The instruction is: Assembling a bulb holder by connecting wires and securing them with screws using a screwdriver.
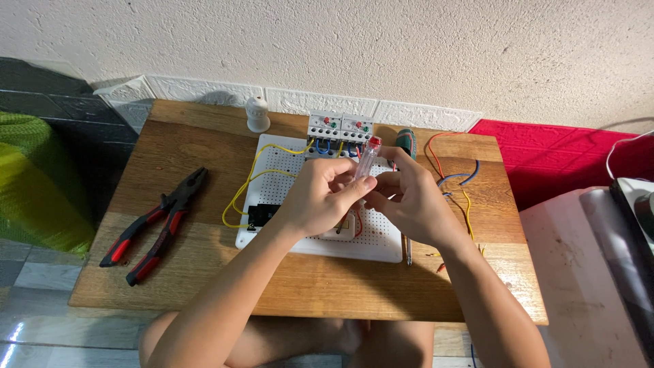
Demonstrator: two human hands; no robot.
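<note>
My left hand (320,197) and right hand (409,197), fingers pinched shut on clear red-capped screwdriver (366,158) above white board (381,242). Best keep it steady, clear of yellow wire (238,194). Pliers (160,225) left on desk (306,286).

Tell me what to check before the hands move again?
1. Both hands on the tester: ok, left hand and right hand pinch it.
2. Tester tip on the board: cannot tell, hands hide it.
3. Pliers out of the way: ok, left of the board.
4. Screwdriver within reach: ok, by the right hand.
5. Loose wires tidy: not ok, spread right of the board.
6. Power off: cannot tell.
</note>
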